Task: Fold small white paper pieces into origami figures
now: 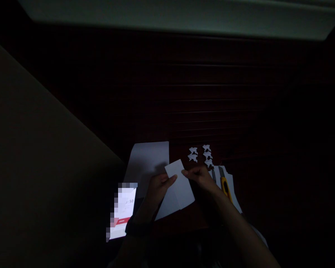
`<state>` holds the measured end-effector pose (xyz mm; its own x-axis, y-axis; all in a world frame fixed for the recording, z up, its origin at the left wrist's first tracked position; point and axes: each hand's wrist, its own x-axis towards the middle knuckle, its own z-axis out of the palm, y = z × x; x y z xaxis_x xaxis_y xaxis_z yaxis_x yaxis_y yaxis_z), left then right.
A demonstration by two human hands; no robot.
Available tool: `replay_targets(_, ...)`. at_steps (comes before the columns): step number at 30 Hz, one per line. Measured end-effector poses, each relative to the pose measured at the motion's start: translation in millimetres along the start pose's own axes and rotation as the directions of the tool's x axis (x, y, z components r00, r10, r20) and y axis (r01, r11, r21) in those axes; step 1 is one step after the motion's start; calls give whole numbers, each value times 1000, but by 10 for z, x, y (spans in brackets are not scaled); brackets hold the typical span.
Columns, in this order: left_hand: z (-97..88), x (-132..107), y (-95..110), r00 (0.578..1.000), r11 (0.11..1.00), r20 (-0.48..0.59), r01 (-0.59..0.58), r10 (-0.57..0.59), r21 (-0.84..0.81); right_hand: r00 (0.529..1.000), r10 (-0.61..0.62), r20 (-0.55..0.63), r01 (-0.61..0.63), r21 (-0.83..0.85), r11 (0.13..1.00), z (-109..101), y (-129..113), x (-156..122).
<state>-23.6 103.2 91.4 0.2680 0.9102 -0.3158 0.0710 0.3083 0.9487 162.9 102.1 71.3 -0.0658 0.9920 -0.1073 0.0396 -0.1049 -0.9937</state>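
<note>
A small white sheet of paper (181, 186) is held up between my two hands in dim light. My left hand (158, 188) pinches its left edge, thumb on top. On the other side, my right hand (201, 176) grips the upper right edge between thumb and fingers. Whether the sheet is folded in layers, I cannot tell. Beneath and to the left lies a large white sheet (150, 156). Several small folded paper figures (193, 154) stand in two columns beyond my right hand.
To the right, a yellow box cutter (225, 185) and a dark pen-like tool (213, 175) lie on a stack of white paper (231, 182). A lit screen (125, 212) glows by my left wrist. A pale wall (44, 130) rises at left.
</note>
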Motion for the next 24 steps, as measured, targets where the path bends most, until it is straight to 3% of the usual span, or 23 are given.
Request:
replay_targets(6, -42, 17, -64, 1000, 999, -18, -21, 21, -25, 993, 54, 102, -56, 11, 998, -25, 26, 14)
replay_targets(12, -22, -5, -77, 999, 998, 40, 3, 0, -60, 997, 65, 32, -66, 34, 997, -29, 12, 37)
replay_targets(18, -35, 14, -60, 1000, 998, 15, 13, -12, -69, 978, 146, 147, -160, 91, 983, -60, 18, 13)
replay_targets(24, -28, 40, -39, 1000, 998, 3, -16, 16, 56, 977, 209, -34, -200, 171, 965, -83, 118, 74)
